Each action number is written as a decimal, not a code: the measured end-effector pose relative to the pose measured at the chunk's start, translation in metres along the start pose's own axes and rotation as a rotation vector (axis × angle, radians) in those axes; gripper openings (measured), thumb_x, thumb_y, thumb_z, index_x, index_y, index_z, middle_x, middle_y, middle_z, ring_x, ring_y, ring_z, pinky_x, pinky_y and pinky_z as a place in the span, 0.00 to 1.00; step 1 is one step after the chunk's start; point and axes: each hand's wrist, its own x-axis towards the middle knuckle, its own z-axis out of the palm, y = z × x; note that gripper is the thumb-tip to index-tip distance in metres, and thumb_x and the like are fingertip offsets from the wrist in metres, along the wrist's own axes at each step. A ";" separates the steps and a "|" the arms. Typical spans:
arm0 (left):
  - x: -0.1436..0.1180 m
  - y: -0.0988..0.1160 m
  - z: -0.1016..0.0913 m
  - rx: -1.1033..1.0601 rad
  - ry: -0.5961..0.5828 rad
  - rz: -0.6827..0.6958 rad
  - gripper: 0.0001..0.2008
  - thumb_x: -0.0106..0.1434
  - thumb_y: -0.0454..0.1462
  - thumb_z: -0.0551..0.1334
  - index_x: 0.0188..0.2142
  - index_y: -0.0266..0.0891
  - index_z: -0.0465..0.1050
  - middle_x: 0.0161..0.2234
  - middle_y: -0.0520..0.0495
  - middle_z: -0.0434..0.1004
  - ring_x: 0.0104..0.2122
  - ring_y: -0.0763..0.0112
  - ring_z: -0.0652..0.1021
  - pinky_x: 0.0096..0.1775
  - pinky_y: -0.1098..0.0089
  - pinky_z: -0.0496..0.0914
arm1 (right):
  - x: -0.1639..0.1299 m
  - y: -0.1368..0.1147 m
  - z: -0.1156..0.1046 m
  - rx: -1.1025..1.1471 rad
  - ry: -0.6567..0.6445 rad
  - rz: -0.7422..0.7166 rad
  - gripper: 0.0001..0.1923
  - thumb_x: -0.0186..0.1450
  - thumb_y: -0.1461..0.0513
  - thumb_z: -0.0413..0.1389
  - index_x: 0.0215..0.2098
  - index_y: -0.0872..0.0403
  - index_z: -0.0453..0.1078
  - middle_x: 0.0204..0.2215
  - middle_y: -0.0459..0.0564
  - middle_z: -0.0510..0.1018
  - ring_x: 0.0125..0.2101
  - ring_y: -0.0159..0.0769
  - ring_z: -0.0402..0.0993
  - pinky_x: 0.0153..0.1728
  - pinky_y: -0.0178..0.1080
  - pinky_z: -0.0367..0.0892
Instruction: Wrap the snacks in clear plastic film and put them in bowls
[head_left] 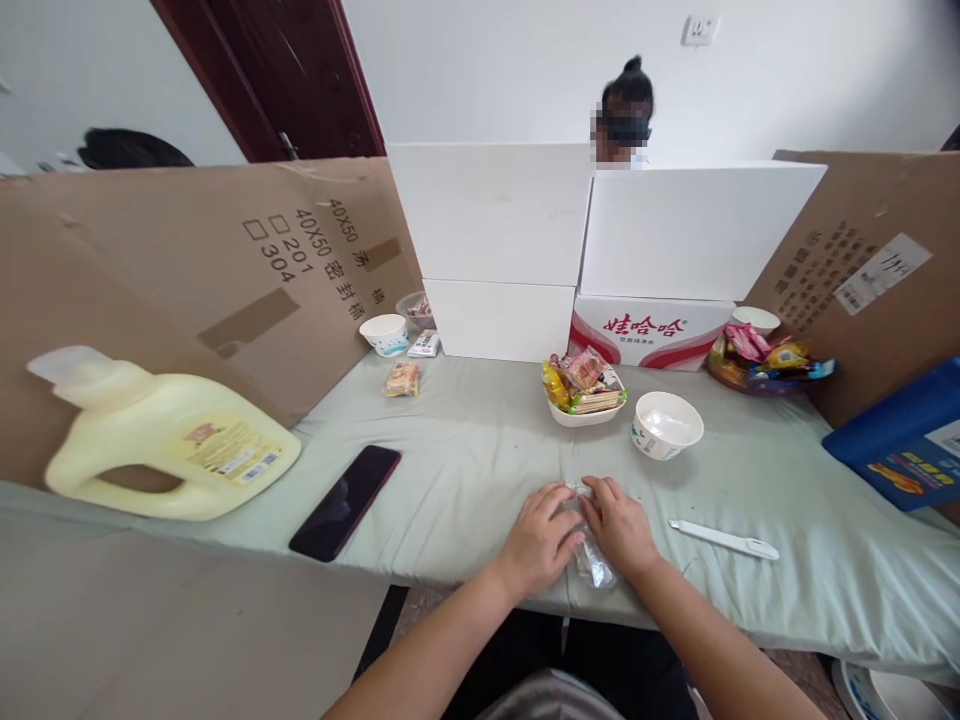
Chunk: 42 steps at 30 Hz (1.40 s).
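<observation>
**Both hands flat on a clear plastic bag at the near edge of the desk**

The left hand (538,538) and the right hand (619,525) lie side by side on a clear plastic bag (592,560), which rests on the pale green cloth (465,450) close to the near edge of the desk, about midway along it. The fingers of both hands are bent down onto the film and the thumbs nearly meet over it; the hands press or pinch the bag rather than lift it. Whether the bag holds anything, or whether its mouth is open or sealed, cannot be told: the film is crumpled and mostly covered.

Judging by how things lie, the work on the bag looks to be at an early or middle stage. The white dish of wrapped snacks (583,392) behind the hands is piled full, and the empty white paper bowl (665,424) just to its right has nothing in it. A white pen-like tool (724,540) lies untouched right of the right hand, near the same edge.

Farther off, a black phone (346,500) lies face up left of the hands, and a yellow detergent jug (169,440) lies on its side towards the left end. A second person sits behind the white boxes (495,215) at the far edge.
</observation>
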 end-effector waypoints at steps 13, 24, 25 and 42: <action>0.000 -0.009 0.012 0.067 0.004 -0.106 0.18 0.61 0.27 0.54 0.49 0.37 0.69 0.49 0.39 0.70 0.54 0.57 0.68 0.56 0.51 0.66 | -0.050 -0.030 -0.030 -0.239 -0.100 -0.418 0.37 0.65 0.51 0.54 0.65 0.61 0.52 0.62 0.61 0.61 0.65 0.49 0.50 0.61 0.51 0.51; 0.000 -0.007 0.010 0.202 -0.177 -0.065 0.20 0.62 0.42 0.64 0.54 0.51 0.70 0.50 0.45 0.65 0.53 0.56 0.63 0.55 0.52 0.63 | -0.097 -0.024 -0.049 -0.074 -0.061 -0.416 0.22 0.67 0.70 0.46 0.57 0.53 0.64 0.48 0.52 0.77 0.51 0.39 0.70 0.51 0.43 0.64; 0.000 -0.007 0.010 0.206 -0.190 -0.065 0.20 0.62 0.42 0.64 0.55 0.51 0.70 0.51 0.45 0.64 0.54 0.55 0.63 0.56 0.52 0.62 | -0.091 -0.024 -0.055 0.006 -0.067 -0.401 0.20 0.68 0.69 0.46 0.56 0.53 0.65 0.45 0.52 0.78 0.48 0.38 0.71 0.49 0.44 0.65; -0.002 -0.014 0.011 0.038 -0.084 -0.110 0.27 0.63 0.28 0.53 0.62 0.42 0.55 0.52 0.41 0.68 0.54 0.56 0.66 0.55 0.50 0.64 | 0.008 0.001 -0.010 -0.111 -0.173 -0.155 0.10 0.70 0.62 0.47 0.37 0.52 0.70 0.29 0.47 0.73 0.27 0.31 0.72 0.27 0.33 0.61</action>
